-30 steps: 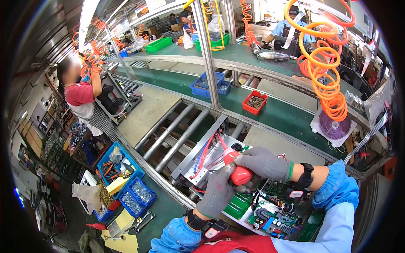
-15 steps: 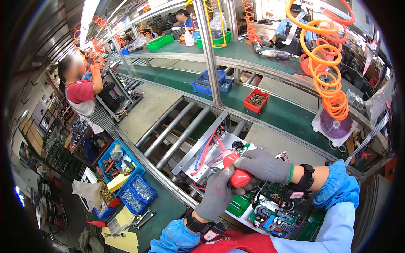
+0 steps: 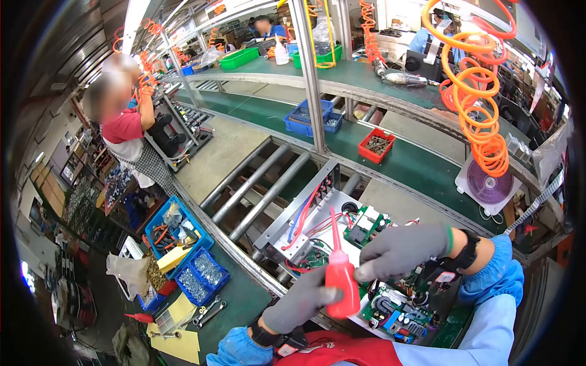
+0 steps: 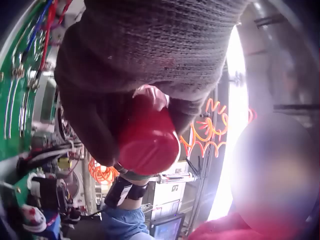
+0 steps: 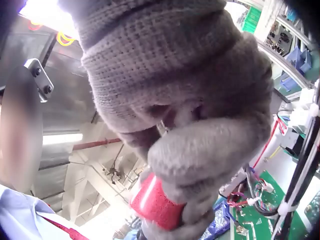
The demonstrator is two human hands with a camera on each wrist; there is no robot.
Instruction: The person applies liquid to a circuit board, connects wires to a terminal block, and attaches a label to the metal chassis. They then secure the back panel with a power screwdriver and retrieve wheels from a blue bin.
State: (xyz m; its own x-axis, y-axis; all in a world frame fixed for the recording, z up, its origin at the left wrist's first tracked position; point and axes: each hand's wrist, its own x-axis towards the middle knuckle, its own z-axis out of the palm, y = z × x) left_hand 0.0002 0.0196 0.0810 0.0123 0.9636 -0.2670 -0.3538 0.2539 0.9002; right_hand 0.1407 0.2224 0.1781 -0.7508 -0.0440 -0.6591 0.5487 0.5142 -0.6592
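Observation:
A red squeeze bottle [image 3: 343, 287] with a long thin nozzle stands upright in front of me, nozzle pointing up. My left hand [image 3: 299, 303], in a grey glove, grips its lower body; in the left wrist view the bottle's base [image 4: 150, 152] shows between the fingers. My right hand [image 3: 403, 249], gloved too, has curled fingers right at the bottle's right side. I cannot tell whether these fingers hold something. Below both hands lies an opened metal chassis [image 3: 299, 222] with coloured wires, and green circuit boards [image 3: 390, 308] with components.
Blue bins [image 3: 201, 276] of small fasteners, a blue tool bin [image 3: 177, 229] and wrenches [image 3: 210, 311] are at the left. Metal rollers [image 3: 262, 189] lie ahead. A red bin [image 3: 376, 145] sits on the green belt. Orange coiled hoses [image 3: 482, 134] hang at the right. Another person [image 3: 131, 131] stands at left.
The bottle has gone from tilted between both hands to upright, its nozzle now showing. The left hand moved lower on it, and the right hand shifted right and down from its top.

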